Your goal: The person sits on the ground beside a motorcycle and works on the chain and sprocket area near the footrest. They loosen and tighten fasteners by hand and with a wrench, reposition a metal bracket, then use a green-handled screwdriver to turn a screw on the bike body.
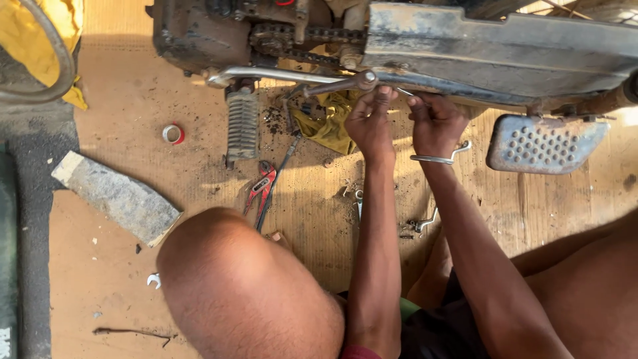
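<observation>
Steel wrench in left hand; right hand alongside.

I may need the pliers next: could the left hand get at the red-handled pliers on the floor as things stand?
Probably yes. The red-handled pliers lie uncovered on the floor beside the bent knee, with open floor between them and the left hand, though it would first have to leave the metal lever.

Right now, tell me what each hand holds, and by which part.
The left hand grips a wrench by its handle, near the socket end at the motorcycle frame. The right hand reaches to the frame's underside; what it grips, if anything, is hidden.
</observation>
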